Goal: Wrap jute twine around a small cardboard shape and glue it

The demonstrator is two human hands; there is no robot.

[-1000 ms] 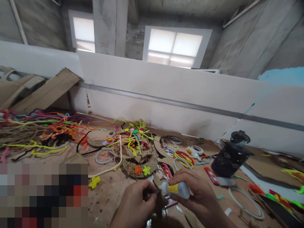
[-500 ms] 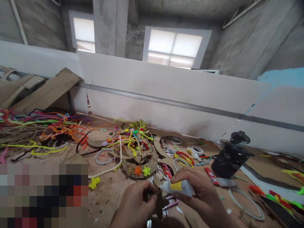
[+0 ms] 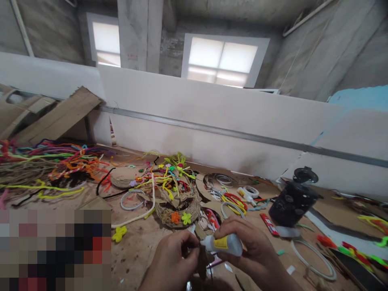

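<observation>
Compared with half a second ago, the right hand (image 3: 253, 252) shows a slight displacement left and downward, carrying the clear bottle (image 3: 234, 245) with it; the nozzle (image 3: 206, 242) consequently sits lower and nearer the left hand (image 3: 174, 256). The brown piece (image 3: 204, 263) in the left hand appears darker. More of the pink strip (image 3: 216, 262) below the bottle is covered. The surroundings register marginally further left in the head view
</observation>
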